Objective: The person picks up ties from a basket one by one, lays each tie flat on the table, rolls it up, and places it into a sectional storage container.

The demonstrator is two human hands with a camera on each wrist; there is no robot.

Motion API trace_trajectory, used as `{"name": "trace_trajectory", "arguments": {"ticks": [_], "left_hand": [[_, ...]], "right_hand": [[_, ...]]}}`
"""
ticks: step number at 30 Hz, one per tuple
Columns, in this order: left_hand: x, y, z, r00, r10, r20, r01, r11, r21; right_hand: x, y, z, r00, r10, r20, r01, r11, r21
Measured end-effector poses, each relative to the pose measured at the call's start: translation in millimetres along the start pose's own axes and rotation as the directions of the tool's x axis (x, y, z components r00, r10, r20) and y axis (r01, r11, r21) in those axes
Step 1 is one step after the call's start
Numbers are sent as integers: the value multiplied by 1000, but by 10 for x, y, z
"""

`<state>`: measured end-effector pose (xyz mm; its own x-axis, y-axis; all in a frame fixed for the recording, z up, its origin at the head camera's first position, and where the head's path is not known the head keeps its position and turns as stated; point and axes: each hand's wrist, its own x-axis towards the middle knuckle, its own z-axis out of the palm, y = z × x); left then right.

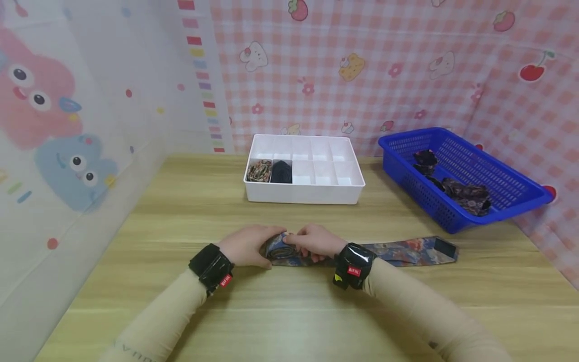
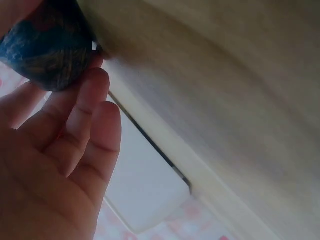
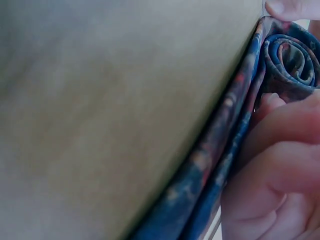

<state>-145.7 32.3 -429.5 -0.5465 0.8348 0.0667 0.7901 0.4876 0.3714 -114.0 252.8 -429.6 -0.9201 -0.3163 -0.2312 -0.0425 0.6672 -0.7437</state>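
Note:
A blue floral necktie lies across the table, its left part wound into a roll and its wide end flat to the right. My left hand holds the roll from the left, thumb and fingers bent round it. From the other side my right hand grips the roll with curled fingers. The spiral of the rolled necktie shows in the right wrist view, with two layers of the strip leading away from it. In the left wrist view, the fingertips stand by the outer side of the roll.
Behind the hands stands a white divided box; two front-left compartments hold a patterned roll and a dark roll. A blue plastic basket at the right contains dark patterned fabric pieces. Printed cloth walls surround the table.

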Motion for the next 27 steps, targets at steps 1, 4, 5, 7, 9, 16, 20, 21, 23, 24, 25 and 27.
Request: {"name": "trace_trajectory", "arguments": {"ticks": [1, 4, 5, 7, 9, 16, 20, 21, 23, 24, 25, 27], "left_hand": [[-3, 12, -3, 1000, -1, -1, 1, 1000, 2], [-18, 42, -15, 1000, -3, -5, 3, 1000, 16], [-23, 49, -20, 1000, -6, -6, 6, 1000, 23], [-35, 56, -30, 1000, -18, -8, 18, 999, 27], [-44, 54, -36, 999, -31, -9, 31, 999, 19], [-85, 6, -36, 999, -21, -38, 20, 999, -30], [-121, -10, -64, 998, -20, -61, 18, 999, -35], [-128, -4, -79, 998, -18, -68, 16, 999, -37], [-135, 14, -116, 997, -15, -80, 11, 999, -49], [-134, 22, -136, 996, -15, -84, 10, 998, -59], [-129, 33, -157, 996, -12, -94, 5, 997, -72], [-113, 56, -195, 993, -2, -121, -9, 995, -95]], "right_hand": [[-6, -4, 3, 1000, -3, 3, 3, 1000, 3], [-25, -30, 14, 1000, -10, 10, 10, 1000, 13], [-28, -38, 20, 1000, -13, 9, 13, 1000, 14], [-29, -53, 33, 1000, -23, 7, 23, 1000, 16], [-24, -64, 46, 999, -39, -10, 39, 999, 10], [4, -97, 79, 997, -60, -53, 61, 998, 34], [33, -110, 103, 998, -42, -41, 44, 998, 39], [41, -113, 111, 998, -43, -41, 44, 998, 36], [55, -118, 125, 998, -39, -38, 41, 999, 32], [59, -120, 132, 999, -33, -36, 35, 998, 50], [59, -126, 137, 999, -21, -32, 24, 996, 82], [50, -138, 140, 1000, 8, -15, -5, 986, 165]]}}
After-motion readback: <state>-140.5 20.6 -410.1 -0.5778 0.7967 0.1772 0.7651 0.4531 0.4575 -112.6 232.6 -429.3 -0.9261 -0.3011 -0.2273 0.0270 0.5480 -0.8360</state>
